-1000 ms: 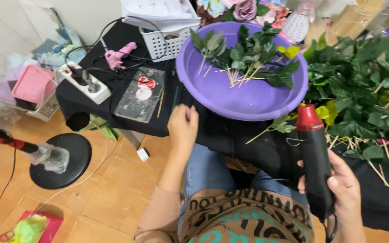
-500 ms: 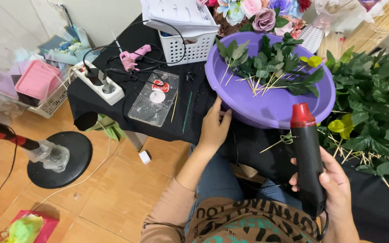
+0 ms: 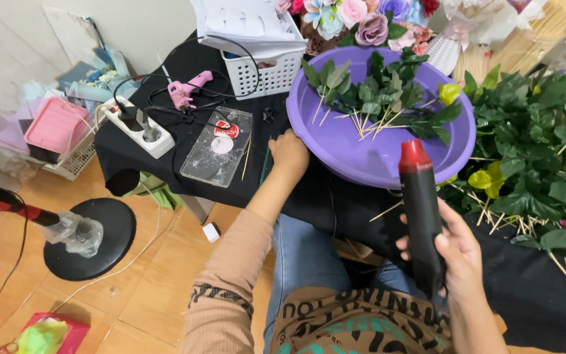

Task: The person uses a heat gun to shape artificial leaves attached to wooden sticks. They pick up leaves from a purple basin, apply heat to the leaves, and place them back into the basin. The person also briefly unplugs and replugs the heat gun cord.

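Since a moment ago: the left hand (image 3: 288, 149) has gone forward to the near-left rim of the purple basin (image 3: 335, 154); the black heat gun (image 3: 419, 216) has stayed upright in the right hand (image 3: 454, 252).
Left hand: knuckles up, fingers curled onto the basin's edge at about 8 o'clock of the bowl; whether it truly grips the rim I cannot tell.
Right hand: closed around the lower body of the heat gun, red nozzle pointing up towards 12 o'clock.
Purple basin: sits on the black-covered table (image 3: 145, 160); holds a loose heap of green leaf sprigs (image 3: 378, 98) on pale wooden sticks, gathered at its far side.
White basket (image 3: 266, 73): at 11 o'clock from the basin, papers resting on top.
Leaf pile (image 3: 538, 151): at 3 o'clock from the basin, more green leaves on sticks lying on the cloth.
Flowers (image 3: 361, 19): a bunch of fabric blooms at 12 o'clock behind the basin.
Left of the basin: clear plastic tray (image 3: 221, 147), pink glue gun (image 3: 188, 88), white power strip (image 3: 139, 128).
Floor: round black stand base (image 3: 86, 239) at 8 o'clock.
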